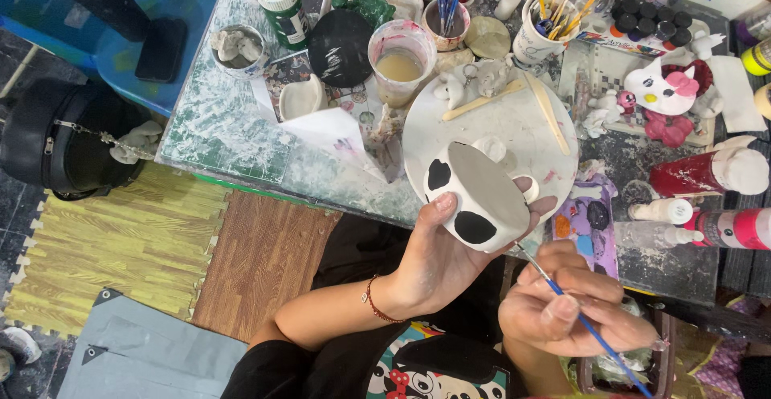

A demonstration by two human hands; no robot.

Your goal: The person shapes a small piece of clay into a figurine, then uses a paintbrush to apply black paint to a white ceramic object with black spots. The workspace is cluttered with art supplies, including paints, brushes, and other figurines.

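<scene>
Desk (pixel 233 134) fills the upper frame, paint-smeared and crowded. At its 6 o'clock edge sits the round white board (pixel 514 118), with two wooden sticks lying across it.

Our left hand (pixel 438 258) is wrapped around the white cup (pixel 482 198), held tilted just below the board, base toward us; thumb at the cup's 8 o'clock, fingertips showing round the far side at 3 o'clock. Black spots sit at 9 and 6 o'clock on the wall.

Our right hand (pixel 562 306) pinches the thin blue brush (pixel 590 327) between thumb and fingers, tip touching or just off the cup's rim edge at 5 o'clock; we can't tell which.

How we'd judge good work here:
- keep our grip off the black spots, as they may be wet
- turn the cup, not the brush wrist, to follow an outline
- brace the right hand against the left for a steady tip
- rinse cup (pixel 399 61) at the board's 10 o'clock is close; reach around the cup, not over it
</scene>
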